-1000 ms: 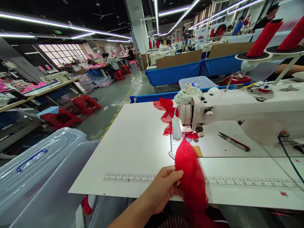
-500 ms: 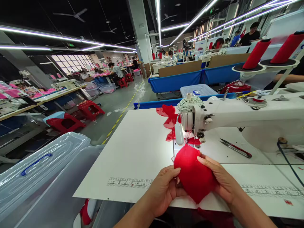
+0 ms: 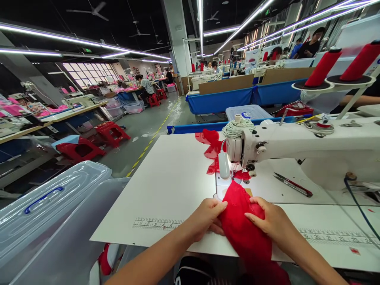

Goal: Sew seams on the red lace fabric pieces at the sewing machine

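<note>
A piece of red fabric (image 3: 242, 225) runs from under the head of the white sewing machine (image 3: 237, 154) down over the table's front edge. My left hand (image 3: 209, 217) pinches its left side between thumb and fingers. On the right side, my right hand (image 3: 267, 217) grips a fold of it, thumb on top. The fabric's narrow upper end lies just below the needle area; whether the needle is in it I cannot tell. More sheer red pieces (image 3: 212, 150) lie behind and left of the machine head, joined in a row.
Thread snips (image 3: 292, 185) lie under the machine arm. Red thread cones (image 3: 323, 69) stand at the upper right. A ruler scale (image 3: 157, 223) is printed along the white table (image 3: 178, 170). A lidded plastic bin (image 3: 53, 190) stands at the left, and red stools (image 3: 111, 132) beyond.
The red fabric has gone from a broad, rounded spread to a narrower, gathered strip with more hanging over the table edge. My right hand has shifted its grip; both hands still hold it.
</note>
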`<state>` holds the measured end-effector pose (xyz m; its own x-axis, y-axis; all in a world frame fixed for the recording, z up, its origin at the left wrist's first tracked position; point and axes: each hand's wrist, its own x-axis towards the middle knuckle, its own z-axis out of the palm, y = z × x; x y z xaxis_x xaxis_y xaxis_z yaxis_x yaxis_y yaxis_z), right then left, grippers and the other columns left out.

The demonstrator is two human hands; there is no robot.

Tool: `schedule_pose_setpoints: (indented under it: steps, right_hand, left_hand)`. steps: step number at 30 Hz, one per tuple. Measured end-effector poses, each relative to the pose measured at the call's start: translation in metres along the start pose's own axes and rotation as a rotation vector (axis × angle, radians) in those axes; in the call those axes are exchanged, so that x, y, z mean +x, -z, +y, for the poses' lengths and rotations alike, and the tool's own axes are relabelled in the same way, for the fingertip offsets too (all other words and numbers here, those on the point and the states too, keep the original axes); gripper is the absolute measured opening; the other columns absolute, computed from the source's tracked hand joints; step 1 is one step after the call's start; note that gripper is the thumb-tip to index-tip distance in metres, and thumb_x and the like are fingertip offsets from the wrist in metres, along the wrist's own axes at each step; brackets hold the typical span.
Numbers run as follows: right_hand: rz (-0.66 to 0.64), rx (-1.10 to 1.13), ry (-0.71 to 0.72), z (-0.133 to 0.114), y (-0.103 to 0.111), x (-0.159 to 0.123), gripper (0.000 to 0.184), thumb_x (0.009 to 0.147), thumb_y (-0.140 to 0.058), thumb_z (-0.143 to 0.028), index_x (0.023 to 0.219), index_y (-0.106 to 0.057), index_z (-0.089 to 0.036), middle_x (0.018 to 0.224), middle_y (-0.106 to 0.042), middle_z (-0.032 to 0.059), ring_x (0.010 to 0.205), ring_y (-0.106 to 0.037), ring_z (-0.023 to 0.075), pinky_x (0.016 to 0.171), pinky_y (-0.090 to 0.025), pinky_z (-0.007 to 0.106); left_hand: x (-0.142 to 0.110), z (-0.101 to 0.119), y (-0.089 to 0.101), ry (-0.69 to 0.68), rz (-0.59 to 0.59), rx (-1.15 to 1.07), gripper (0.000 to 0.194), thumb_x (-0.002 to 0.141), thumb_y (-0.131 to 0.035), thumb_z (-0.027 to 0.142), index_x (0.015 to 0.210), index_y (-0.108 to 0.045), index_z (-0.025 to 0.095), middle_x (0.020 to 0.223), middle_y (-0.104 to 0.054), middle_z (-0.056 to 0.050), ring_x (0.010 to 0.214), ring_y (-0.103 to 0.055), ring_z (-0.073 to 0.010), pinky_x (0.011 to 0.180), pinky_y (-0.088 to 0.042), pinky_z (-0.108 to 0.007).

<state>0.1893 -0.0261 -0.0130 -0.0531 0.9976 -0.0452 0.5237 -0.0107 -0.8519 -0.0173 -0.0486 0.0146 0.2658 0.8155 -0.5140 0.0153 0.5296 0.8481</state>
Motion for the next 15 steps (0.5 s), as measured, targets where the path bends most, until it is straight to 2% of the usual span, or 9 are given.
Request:
schedule_pose_setpoints:
  steps: [2, 4, 6, 7, 10, 12, 15]
  right_hand:
    - [-0.134, 0.103, -0.06, -0.001, 0.001, -0.001, 0.025, 0.059, -0.073, -0.044, 0.069, -0.063, -0.024, 0.07, -0.069, 0.0018, 0.065, -0.061, 0.0227, 0.06, -0.043, 0.032]
    - [-0.329, 0.323, -0.161, -0.006, 0.004, -0.003, 0.03, 0.066, -0.073, -0.047, 0.064, -0.058, -0.021, 0.059, -0.062, -0.002, 0.055, -0.054, 0.0158, 0.051, -0.038, 0.026]
    - [-0.474, 0.64, -0.297, -0.015, 0.007, -0.004, 0.031, 0.07, -0.074, -0.047, 0.071, -0.06, -0.019, 0.065, -0.064, -0.0017, 0.06, -0.057, 0.0147, 0.054, -0.042, 0.025]
    - [-0.496, 0.81, -0.363, -0.02, 0.008, -0.004, 0.031, 0.07, -0.076, -0.045, 0.078, -0.063, -0.019, 0.072, -0.067, -0.0004, 0.067, -0.061, 0.016, 0.06, -0.046, 0.026]
    - [-0.395, 1.123, -0.506, -0.029, 0.007, 0.0, 0.033, 0.06, -0.084, -0.032, 0.085, -0.065, -0.02, 0.08, -0.069, 0.0005, 0.077, -0.065, 0.0181, 0.073, -0.052, 0.028]
    - [-0.248, 1.103, -0.5, -0.027, 0.006, 0.005, 0.031, 0.055, -0.085, -0.028, 0.074, -0.062, -0.021, 0.071, -0.066, -0.0011, 0.068, -0.063, 0.0168, 0.066, -0.052, 0.027]
    - [-0.011, 0.946, -0.374, -0.017, 0.007, 0.014, 0.037, 0.051, -0.085, -0.032, 0.062, -0.051, -0.022, 0.059, -0.055, -0.0048, 0.055, -0.053, 0.0128, 0.053, -0.047, 0.024]
  left_hand:
    - [0.003, 0.003, 0.003, -0.014, 0.015, 0.015, 0.041, 0.071, -0.071, 0.054, 0.07, -0.055, 0.016, 0.057, -0.06, -0.002, 0.049, -0.06, -0.0139, 0.048, -0.049, -0.023]
    - [0.002, 0.006, 0.004, -0.029, 0.01, 0.016, 0.039, 0.071, -0.071, 0.051, 0.072, -0.055, 0.016, 0.057, -0.059, -0.001, 0.048, -0.059, -0.0129, 0.048, -0.048, -0.022]
    - [0.0, 0.008, 0.004, -0.032, 0.0, 0.008, 0.039, 0.071, -0.069, 0.051, 0.073, -0.056, 0.015, 0.06, -0.06, -0.001, 0.048, -0.059, -0.0112, 0.05, -0.049, -0.021]
    - [-0.002, 0.009, 0.004, -0.025, -0.008, 0.003, 0.039, 0.071, -0.069, 0.051, 0.074, -0.056, 0.015, 0.061, -0.06, -0.001, 0.048, -0.058, -0.0105, 0.05, -0.05, -0.021]
    - [-0.004, 0.009, 0.004, 0.009, -0.016, -0.005, 0.039, 0.07, -0.07, 0.05, 0.076, -0.056, 0.014, 0.062, -0.062, -0.001, 0.047, -0.058, -0.0094, 0.051, -0.05, -0.021]
    - [-0.004, 0.006, 0.004, 0.025, -0.006, 0.001, 0.038, 0.07, -0.07, 0.048, 0.077, -0.055, 0.013, 0.062, -0.063, -0.002, 0.049, -0.06, -0.0104, 0.051, -0.05, -0.021]
    - [-0.002, 0.001, 0.005, 0.042, 0.02, 0.03, 0.032, 0.076, -0.066, 0.043, 0.076, -0.052, 0.014, 0.059, -0.064, -0.003, 0.05, -0.063, -0.0119, 0.051, -0.051, -0.021]
